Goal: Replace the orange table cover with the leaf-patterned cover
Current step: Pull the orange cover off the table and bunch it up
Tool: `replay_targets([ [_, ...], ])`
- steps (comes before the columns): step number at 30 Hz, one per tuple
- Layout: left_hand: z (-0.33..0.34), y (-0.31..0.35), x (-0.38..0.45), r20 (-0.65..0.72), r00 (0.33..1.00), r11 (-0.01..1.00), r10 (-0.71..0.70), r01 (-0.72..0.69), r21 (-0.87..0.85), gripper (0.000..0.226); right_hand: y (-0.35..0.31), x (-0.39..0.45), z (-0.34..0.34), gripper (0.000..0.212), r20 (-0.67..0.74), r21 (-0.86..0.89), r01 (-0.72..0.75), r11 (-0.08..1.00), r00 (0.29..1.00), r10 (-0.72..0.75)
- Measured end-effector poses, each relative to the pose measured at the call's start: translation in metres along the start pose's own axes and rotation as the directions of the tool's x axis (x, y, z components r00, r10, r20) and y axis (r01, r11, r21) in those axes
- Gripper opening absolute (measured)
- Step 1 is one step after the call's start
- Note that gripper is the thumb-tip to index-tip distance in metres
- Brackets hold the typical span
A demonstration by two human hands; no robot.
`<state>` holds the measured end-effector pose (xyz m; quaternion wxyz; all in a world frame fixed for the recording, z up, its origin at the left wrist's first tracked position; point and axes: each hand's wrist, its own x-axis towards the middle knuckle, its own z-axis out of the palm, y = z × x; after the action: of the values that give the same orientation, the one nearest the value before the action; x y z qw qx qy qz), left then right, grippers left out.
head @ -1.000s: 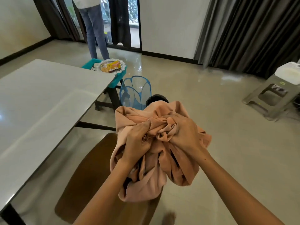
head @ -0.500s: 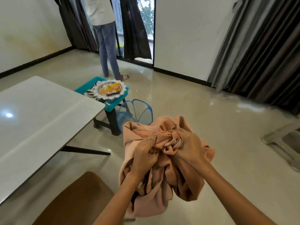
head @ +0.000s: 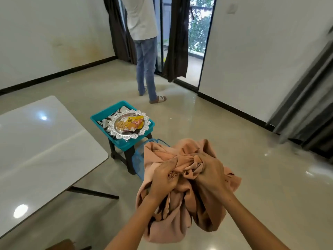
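Note:
The orange table cover (head: 182,212) is bunched into a hanging bundle in front of me. My left hand (head: 164,176) grips its gathered folds on the left and my right hand (head: 210,171) grips the twisted top on the right. The bundle hangs just above the blue mesh basket (head: 139,160), hiding most of it. The bare white table (head: 41,147) stands to my left. A leaf-patterned cover (head: 105,120) lies folded in a teal tray (head: 124,143) on a dark stool, under a silver plate (head: 128,126) that holds a snack packet.
A person in jeans (head: 146,56) stands at the open glass door at the back. Dark curtains (head: 310,98) hang at the right wall. A brown chair corner (head: 63,245) shows at the bottom edge. Glossy floor spreads to the right.
The view has tilted up and drawn nearer to the stool and the blue basket. Both hands keep the same grip on the orange bundle. The grey stool at the right has left the view.

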<state>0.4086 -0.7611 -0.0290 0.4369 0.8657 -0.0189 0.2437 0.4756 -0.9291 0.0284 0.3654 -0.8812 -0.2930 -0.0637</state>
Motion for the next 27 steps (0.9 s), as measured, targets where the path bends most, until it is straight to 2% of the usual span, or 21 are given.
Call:
replay_targets([
  [5,0.014,-0.05,0.081,-0.014,1.0,1.0,-0.015,0.016,0.025,0.038,0.04,0.091,0.025,0.036,0.034,-0.005,0.042,0.999,0.999,-0.042],
  [16,0.046,-0.227,0.212,-0.001,0.998,0.998,-0.058,0.058,0.001,0.053,0.115,0.259,0.143,0.038,0.07,-0.115,-0.02,0.993,0.997,0.028],
  [21,0.066,-0.294,0.224,0.057,0.99,0.989,-0.132,0.135,-0.064,0.054,0.146,0.288,0.198,0.041,0.143,-0.197,-0.054,0.979,0.986,0.083],
  [27,0.095,-0.316,0.217,0.067,0.986,0.984,-0.151,0.156,-0.086,0.056,0.177,0.286,0.217,0.04,0.199,-0.177,-0.106,0.979,0.97,0.141],
])
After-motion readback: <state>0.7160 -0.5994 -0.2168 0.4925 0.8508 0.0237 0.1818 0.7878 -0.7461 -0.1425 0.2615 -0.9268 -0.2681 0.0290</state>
